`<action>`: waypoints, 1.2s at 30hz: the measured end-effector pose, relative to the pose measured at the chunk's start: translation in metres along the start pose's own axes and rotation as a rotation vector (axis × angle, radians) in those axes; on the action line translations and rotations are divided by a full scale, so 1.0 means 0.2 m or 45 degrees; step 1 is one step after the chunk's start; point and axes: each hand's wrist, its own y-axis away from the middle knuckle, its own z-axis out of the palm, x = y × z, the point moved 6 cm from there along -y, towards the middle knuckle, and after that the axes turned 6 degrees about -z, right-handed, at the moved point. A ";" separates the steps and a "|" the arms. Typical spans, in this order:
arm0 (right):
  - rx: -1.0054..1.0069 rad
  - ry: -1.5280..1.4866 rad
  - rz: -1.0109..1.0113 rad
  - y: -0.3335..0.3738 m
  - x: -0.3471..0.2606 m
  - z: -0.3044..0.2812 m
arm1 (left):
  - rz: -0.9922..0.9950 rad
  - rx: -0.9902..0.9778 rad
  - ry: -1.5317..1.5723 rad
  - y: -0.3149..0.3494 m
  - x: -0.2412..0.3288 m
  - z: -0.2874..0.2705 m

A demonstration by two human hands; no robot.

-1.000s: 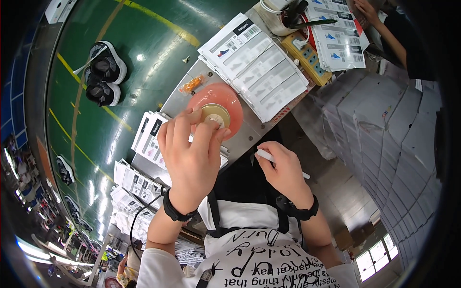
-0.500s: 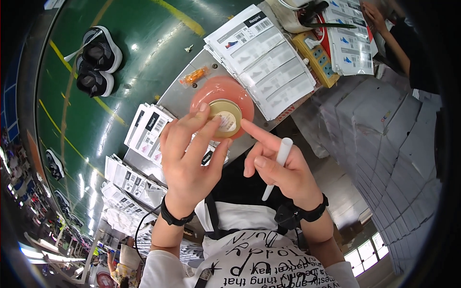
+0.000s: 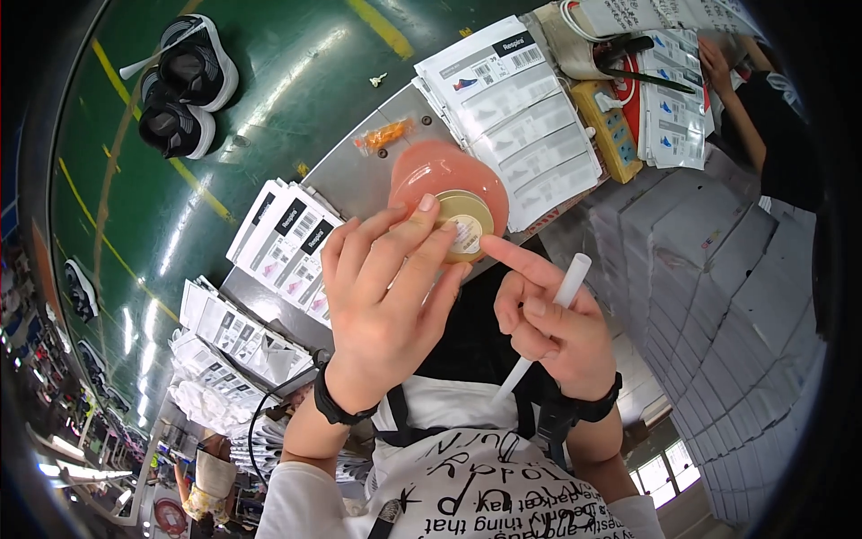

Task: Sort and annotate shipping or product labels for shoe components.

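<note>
My left hand [image 3: 382, 287] grips a shallow round gold tin [image 3: 480, 205], with fingertips over its top and the thumb by its near edge. A pale round label [image 3: 468, 235] shows on the tin. The tin rests on a salmon-pink dish or plastic sheet [image 3: 426, 162] at the table's corner. My right hand [image 3: 561, 328] is closed round a thin white rod [image 3: 573, 278], which slants between thumb and fingers. Its index finger stretches out to touch the tin's right rim. My left fingers partly hide the tin.
Stacks of printed label sheets lie right of the dish [image 3: 512, 117] and left [image 3: 283, 238]. An orange wrapped packet [image 3: 386, 135] sits nearby. Black sneakers [image 3: 189, 85] stand on the green surface. A yellow power strip [image 3: 609, 130] and another person's arm [image 3: 741, 112] are right. Grey boxes [image 3: 700, 242] are stacked there.
The view has shifted, so the table things appear farther right. Both hands keep their hold, and my right index finger stays at the tin's rim. Printed paper now shows at the top right.
</note>
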 end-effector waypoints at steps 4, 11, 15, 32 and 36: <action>0.061 -0.290 0.069 -0.02 0.01 -0.01 | -0.015 -0.015 0.000 -0.02 0.00 -0.01; 0.024 -0.274 0.062 -0.02 0.00 -0.01 | 0.040 0.060 -0.033 -0.04 0.03 0.03; 0.222 0.455 -0.277 -0.04 -0.05 -0.05 | -0.008 0.108 -0.158 -0.02 0.10 0.06; 0.217 1.555 -0.671 -0.24 -0.16 0.00 | 0.112 -0.041 -0.002 -0.04 0.04 0.10; 0.220 1.533 -0.737 -0.23 -0.14 -0.02 | 0.135 0.009 0.028 -0.02 0.07 0.10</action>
